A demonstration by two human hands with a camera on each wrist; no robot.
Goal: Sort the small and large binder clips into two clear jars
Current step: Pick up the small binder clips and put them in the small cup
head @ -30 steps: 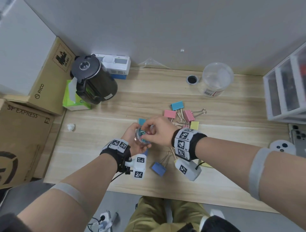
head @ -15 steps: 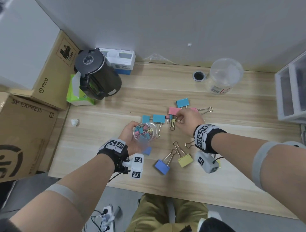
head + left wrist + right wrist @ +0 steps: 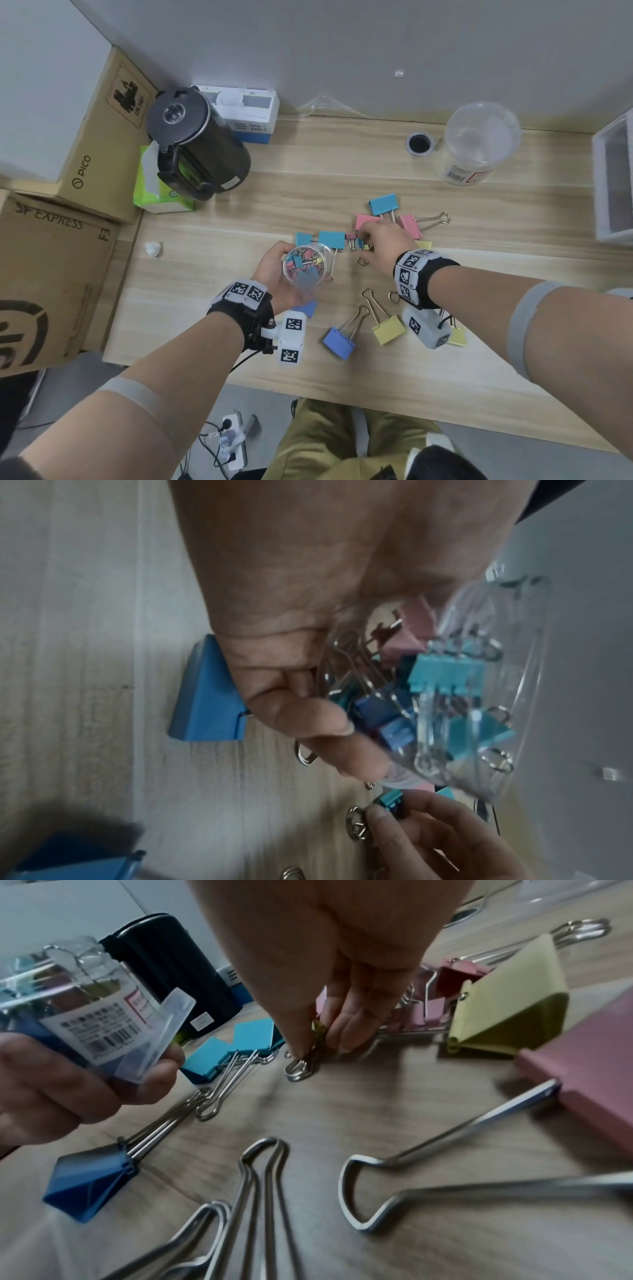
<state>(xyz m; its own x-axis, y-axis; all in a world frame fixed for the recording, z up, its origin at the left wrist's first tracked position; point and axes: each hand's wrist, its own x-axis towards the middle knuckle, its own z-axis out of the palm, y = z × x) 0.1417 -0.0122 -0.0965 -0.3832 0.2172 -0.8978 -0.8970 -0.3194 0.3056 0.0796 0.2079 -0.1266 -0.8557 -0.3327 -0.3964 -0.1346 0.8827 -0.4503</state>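
Note:
My left hand [image 3: 274, 269] grips a small clear jar [image 3: 306, 269] holding several small coloured clips [image 3: 445, 674], lifted just above the desk. My right hand [image 3: 363, 240] reaches down to the pile beyond the jar, and its fingertips [image 3: 301, 1045] pinch a small clip [image 3: 390, 800] that rests on the wood. Large clips lie around: teal [image 3: 331, 238], teal [image 3: 383, 204], pink [image 3: 411, 226], blue [image 3: 339, 337], yellow [image 3: 388, 329]. A bigger clear jar [image 3: 479, 140] stands empty at the back right.
A black kettle [image 3: 195, 144] and a green tissue pack [image 3: 154, 192] stand at the back left, with cardboard boxes [image 3: 51, 267] beside the desk. A white drawer unit [image 3: 613, 178] sits at the right edge. A cable hole [image 3: 418, 144] is near the big jar.
My right hand left the mouth of the small jar and moved right and away to the clip pile, where it now pinches a small clip. The left hand kept hold of the jar.

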